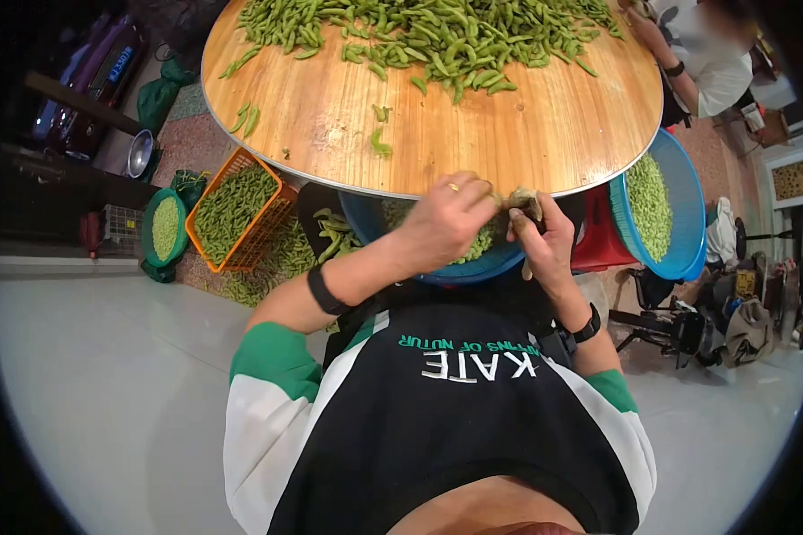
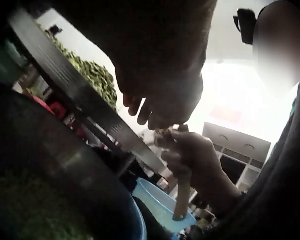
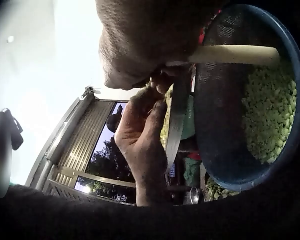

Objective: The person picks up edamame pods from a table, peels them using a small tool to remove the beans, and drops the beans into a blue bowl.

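At the near edge of the round wooden table (image 1: 330, 134), my two hands meet fingertip to fingertip. The left hand (image 1: 446, 223) pinches a small green bean pod (image 3: 144, 96), mostly covered by the fingers. My right hand (image 1: 551, 241) grips a slim tool by its pale handle (image 3: 240, 54), whose end juts out below the palm; its working end is hidden at the fingertips. Beneath both hands sits a blue mesh basin (image 1: 468, 278), partly under the table, with shelled green beans (image 3: 270, 115) in it. A large heap of green pods (image 1: 455, 40) covers the table's far side.
An orange crate (image 1: 281, 209) of pods and a green basin (image 1: 184, 234) of beans stand left on the floor, loose pods (image 1: 299, 254) beside them. To the right is another blue basin (image 1: 694, 232) of beans. Another person (image 1: 714, 53) sits at the table's far right.
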Demonstrator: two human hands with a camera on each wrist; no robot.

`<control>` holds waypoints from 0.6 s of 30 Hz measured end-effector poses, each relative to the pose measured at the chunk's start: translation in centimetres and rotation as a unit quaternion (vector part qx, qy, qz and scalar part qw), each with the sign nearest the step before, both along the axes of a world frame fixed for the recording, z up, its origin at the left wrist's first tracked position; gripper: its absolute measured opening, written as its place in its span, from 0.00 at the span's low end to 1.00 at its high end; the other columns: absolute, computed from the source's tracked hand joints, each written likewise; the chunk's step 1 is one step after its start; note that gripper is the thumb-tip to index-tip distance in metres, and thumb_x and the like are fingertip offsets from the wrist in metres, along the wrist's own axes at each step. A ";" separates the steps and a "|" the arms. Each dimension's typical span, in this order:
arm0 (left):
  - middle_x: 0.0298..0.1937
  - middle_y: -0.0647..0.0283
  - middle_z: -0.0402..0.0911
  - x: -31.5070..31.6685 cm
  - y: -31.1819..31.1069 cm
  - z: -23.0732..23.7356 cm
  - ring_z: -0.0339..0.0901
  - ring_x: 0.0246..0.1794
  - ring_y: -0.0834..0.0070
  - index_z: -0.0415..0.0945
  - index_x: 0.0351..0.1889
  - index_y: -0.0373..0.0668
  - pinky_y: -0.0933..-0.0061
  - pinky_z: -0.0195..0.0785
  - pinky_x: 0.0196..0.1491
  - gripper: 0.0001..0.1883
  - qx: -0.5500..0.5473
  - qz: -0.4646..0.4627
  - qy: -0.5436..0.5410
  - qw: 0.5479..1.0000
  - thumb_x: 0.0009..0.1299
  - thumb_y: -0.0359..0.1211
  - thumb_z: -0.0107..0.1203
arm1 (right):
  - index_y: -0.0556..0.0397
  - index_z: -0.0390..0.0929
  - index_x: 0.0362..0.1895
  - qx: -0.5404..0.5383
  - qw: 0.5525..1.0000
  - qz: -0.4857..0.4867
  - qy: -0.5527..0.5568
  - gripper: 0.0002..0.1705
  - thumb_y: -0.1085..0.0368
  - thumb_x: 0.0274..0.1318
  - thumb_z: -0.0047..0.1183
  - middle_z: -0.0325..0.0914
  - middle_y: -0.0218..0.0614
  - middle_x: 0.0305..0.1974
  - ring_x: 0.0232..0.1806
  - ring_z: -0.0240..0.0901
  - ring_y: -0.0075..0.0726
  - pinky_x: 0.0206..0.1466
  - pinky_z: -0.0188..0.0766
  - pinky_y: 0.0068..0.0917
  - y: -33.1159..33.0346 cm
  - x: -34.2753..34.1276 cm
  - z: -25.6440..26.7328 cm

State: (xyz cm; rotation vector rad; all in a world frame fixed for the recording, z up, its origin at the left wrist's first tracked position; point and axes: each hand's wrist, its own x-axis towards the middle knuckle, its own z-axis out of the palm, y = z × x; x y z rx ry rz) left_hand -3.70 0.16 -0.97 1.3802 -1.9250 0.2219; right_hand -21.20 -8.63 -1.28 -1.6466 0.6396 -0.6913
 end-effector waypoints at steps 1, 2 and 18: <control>0.39 0.53 0.74 -0.5 -0.5 -0.5 0.71 0.42 0.57 0.72 0.34 0.35 0.62 0.66 0.47 0.09 0.005 -0.007 0.014 1.000 0.55 0.26 0.51 | 0.61 0.74 0.41 -0.003 1.000 0.005 -0.002 0.07 0.74 0.58 0.50 0.74 0.29 0.29 0.25 0.67 0.17 0.29 0.64 0.16 0.0 -0.1 -0.1; 0.39 0.53 0.73 -0.8 -0.8 -0.8 0.71 0.42 0.58 0.72 0.34 0.35 0.63 0.66 0.47 0.09 0.009 -0.015 0.027 0.999 0.55 0.26 0.50 | 0.60 0.74 0.41 0.000 1.000 -0.005 -0.005 0.07 0.74 0.58 0.50 0.74 0.29 0.29 0.25 0.66 0.17 0.28 0.63 0.16 0.0 -0.2 -0.3; 0.39 0.52 0.73 3.8 0.1 0.7 0.72 0.43 0.55 0.71 0.33 0.35 0.62 0.67 0.46 0.09 0.033 -0.006 0.065 0.997 0.52 0.21 0.52 | 0.62 0.75 0.42 -0.085 0.994 -0.063 -0.009 0.09 0.75 0.55 0.52 0.76 0.35 0.29 0.30 0.70 0.20 0.33 0.68 0.20 -1.9 1.5 -1.4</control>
